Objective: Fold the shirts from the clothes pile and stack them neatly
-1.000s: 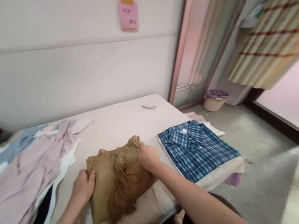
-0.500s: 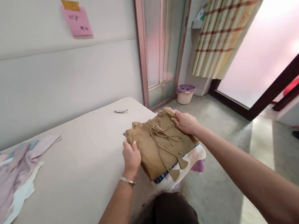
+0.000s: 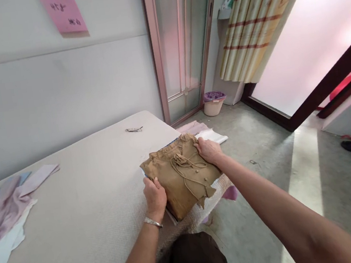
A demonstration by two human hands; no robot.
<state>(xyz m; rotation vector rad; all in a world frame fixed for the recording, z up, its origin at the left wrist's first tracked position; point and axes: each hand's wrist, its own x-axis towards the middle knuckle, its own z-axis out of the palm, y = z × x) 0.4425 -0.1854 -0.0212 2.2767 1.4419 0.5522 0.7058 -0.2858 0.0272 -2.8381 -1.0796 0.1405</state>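
Observation:
A folded khaki garment [image 3: 180, 188] lies at the right end of the covered bed or table, with a gathered upper edge, a looped drawstring and small buttons. My left hand [image 3: 155, 198] grips its left edge, thumb on top and fingers tucked underneath. At the upper right corner, my right hand [image 3: 208, 149] is closed on the cloth, its fingertips partly hidden. White cloth [image 3: 214, 136] and pale pink cloth [image 3: 193, 126] stick out past the garment's far side. Whether they are part of one stack beneath it, I cannot tell.
Loose mauve and pale blue clothes [image 3: 5, 209] lie at the left of the light cover [image 3: 90, 205]. Eyeglasses [image 3: 134, 129] rest near the far edge. A lined bin [image 3: 214, 103] stands on the floor by the sliding door [image 3: 180, 51]. Purple cloth [image 3: 230, 193] hangs below the near edge.
Both hands have moved the khaki garment slightly nearer and lower, and its hanging drawstring ends have shifted. White and pink cloth now shows beyond it. The view has turned slightly.

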